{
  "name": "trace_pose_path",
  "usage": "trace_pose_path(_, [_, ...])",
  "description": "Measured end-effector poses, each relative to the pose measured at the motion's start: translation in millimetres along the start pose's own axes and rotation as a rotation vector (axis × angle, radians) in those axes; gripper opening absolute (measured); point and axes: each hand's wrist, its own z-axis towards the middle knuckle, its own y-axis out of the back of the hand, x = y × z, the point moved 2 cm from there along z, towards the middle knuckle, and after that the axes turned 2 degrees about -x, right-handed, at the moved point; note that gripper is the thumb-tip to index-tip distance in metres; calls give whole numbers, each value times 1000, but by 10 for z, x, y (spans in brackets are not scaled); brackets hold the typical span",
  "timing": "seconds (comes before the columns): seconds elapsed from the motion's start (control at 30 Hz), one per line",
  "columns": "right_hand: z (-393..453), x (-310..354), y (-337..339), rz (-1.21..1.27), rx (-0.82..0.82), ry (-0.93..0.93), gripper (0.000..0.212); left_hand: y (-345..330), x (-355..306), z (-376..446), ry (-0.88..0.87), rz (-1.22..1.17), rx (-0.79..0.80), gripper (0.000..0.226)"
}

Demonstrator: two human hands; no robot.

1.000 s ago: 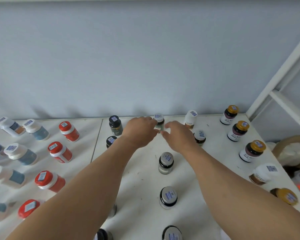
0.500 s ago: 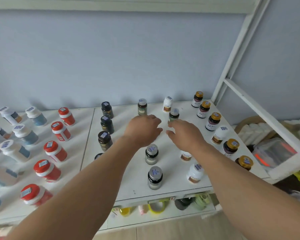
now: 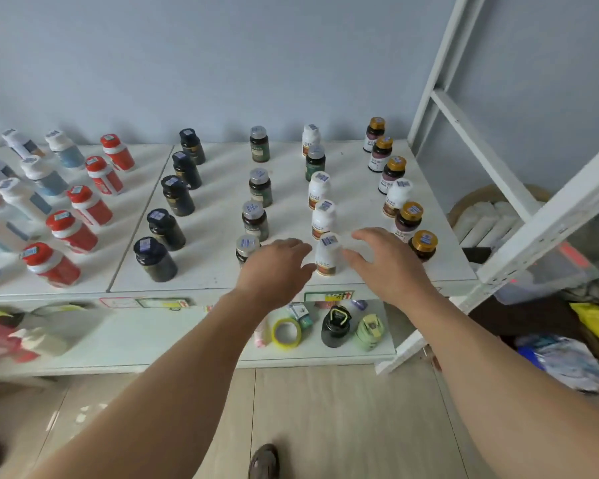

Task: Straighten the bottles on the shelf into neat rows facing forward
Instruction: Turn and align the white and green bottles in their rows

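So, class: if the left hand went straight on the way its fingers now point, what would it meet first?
Most likely the front white bottle. The left hand points up and to the right, fingertips just short of that bottle's side. Depth is unclear; they may already touch.

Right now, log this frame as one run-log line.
phase: aligning front bottle | left hand: open, beside white bottle | right hand: open, other side | contact: cannot tell | shelf: rows mostly straight
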Motion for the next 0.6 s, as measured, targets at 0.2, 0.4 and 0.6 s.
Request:
trace_pose_path(0.2, [-178, -447, -455, -78, 154, -4, 68, -654, -92, -276, 7, -49, 10, 54])
trace_pose_path(0.4, [-166, -702, -967, -167, -19, 46, 73, -1163, 81, -273, 49, -13, -186, 65])
trace_pose_path(0.6, [-184, -805, -1123, -144, -221, 89, 57, -1342, 76, -248, 45, 24, -394, 58])
